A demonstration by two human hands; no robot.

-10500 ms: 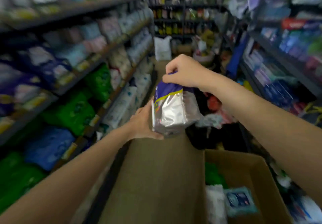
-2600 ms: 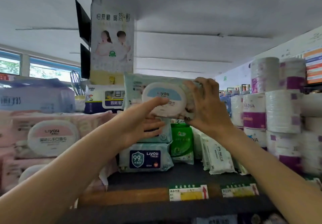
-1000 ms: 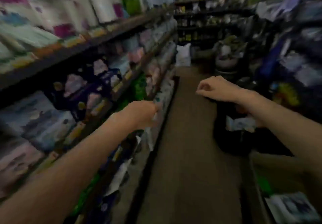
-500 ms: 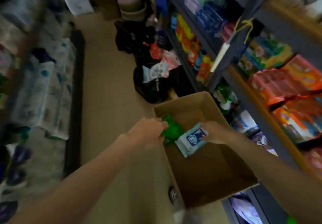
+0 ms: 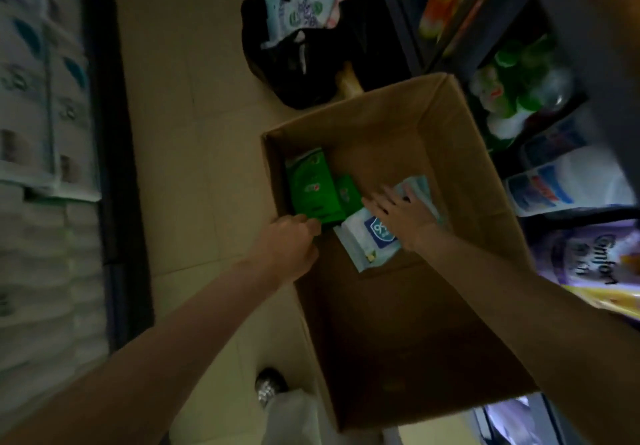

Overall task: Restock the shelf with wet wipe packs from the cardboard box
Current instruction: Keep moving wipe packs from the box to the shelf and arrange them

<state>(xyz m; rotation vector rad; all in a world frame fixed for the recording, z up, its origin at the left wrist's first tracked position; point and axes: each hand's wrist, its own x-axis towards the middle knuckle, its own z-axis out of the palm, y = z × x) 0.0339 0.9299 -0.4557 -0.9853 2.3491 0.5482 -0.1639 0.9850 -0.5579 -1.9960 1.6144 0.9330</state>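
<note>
I look down into an open cardboard box (image 5: 467, 153) on the floor. Green wet wipe packs (image 5: 311, 184) lie against its left wall. My left hand (image 5: 289, 247) reaches over that wall, its curled fingers pinching the near edge of a green pack. A pale blue wet wipe pack (image 5: 367, 240) with a dark blue label lies tilted in the middle of the box. My right hand (image 5: 403, 217) rests flat on top of it with fingers spread. The near half of the box floor is bare.
A black bag (image 5: 301, 63) stuffed with packets sits on the tiled floor just beyond the box. Low shelves of detergent refills (image 5: 568, 181) and a purple softener bag (image 5: 588, 257) line the right. Tissue-roll bundles (image 5: 38, 98) fill the left shelf.
My view has swung from the aisle down to the box. My left hand has taken hold of a green pack. My right hand now lies on top of the pale blue pack.
</note>
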